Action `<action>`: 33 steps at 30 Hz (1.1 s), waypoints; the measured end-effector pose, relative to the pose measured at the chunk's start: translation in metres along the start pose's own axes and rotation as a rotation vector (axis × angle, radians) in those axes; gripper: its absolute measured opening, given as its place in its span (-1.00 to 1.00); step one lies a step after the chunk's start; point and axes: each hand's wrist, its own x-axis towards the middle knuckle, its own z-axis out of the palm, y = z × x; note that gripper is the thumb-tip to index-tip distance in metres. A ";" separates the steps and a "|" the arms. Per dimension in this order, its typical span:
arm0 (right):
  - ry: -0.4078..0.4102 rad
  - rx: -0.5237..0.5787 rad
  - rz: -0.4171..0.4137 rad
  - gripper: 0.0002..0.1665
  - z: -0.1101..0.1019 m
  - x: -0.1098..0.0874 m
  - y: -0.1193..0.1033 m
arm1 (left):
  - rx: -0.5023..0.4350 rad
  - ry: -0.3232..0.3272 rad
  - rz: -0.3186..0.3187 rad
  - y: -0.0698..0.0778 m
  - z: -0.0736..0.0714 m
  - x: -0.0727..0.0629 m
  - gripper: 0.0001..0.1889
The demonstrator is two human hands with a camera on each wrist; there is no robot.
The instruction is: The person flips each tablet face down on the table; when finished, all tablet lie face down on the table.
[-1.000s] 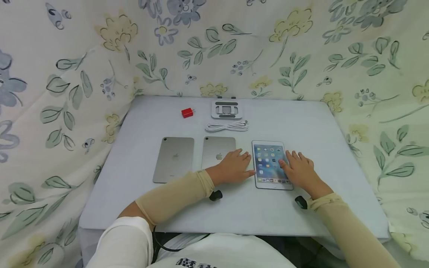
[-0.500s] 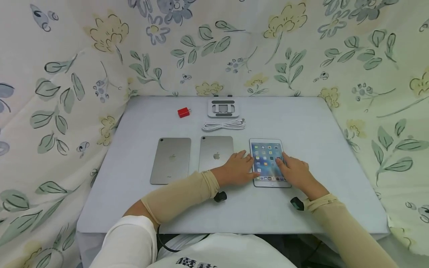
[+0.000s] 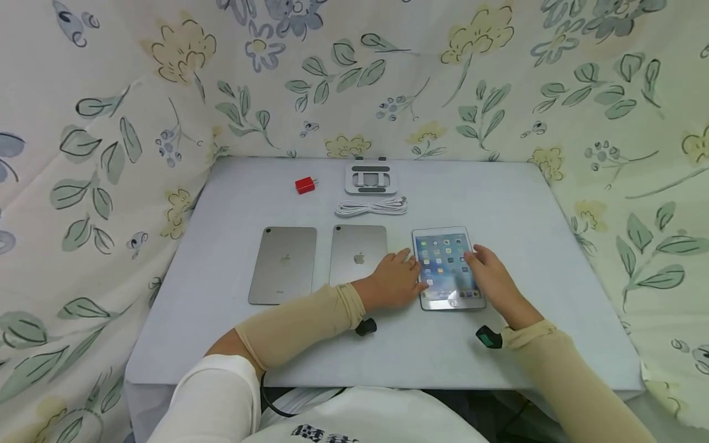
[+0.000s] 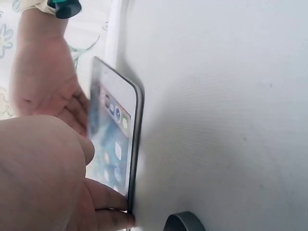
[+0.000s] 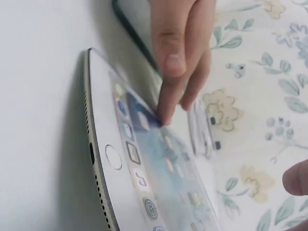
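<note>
A white tablet point(image 3: 444, 264) with its screen lit lies face up at the right of the row, and its right side looks slightly raised. My right hand point(image 3: 498, 286) holds its right edge, thumb on the front and other fingers mostly hidden by that edge. Against the tablet's left edge, my left hand point(image 3: 392, 280) rests with fingers extended; its fingertips point(image 5: 165, 115) touch the rim in the right wrist view. Left of it lies a silver tablet point(image 3: 354, 249), face down and partly covered by my left hand and forearm. Another silver tablet point(image 3: 285, 261) lies face down farther left.
Behind the tablets, a bundled white cable point(image 3: 371, 207) lies in front of a white folding stand point(image 3: 371, 178). A red charger plug point(image 3: 305, 185) sits to their left. Floral cloth point(image 3: 354, 80) hangs along the back and sides of the white table point(image 3: 210, 307).
My left hand has moved right onto the tablet's left edge. The right hand has shifted at its right edge, its fingers passing out of sight, and the tablet has turned and tilted slightly.
</note>
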 end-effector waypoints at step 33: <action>-0.292 -0.040 -0.235 -0.12 0.068 -0.006 -0.036 | -0.817 0.450 -0.153 -0.074 -0.017 -0.078 -0.46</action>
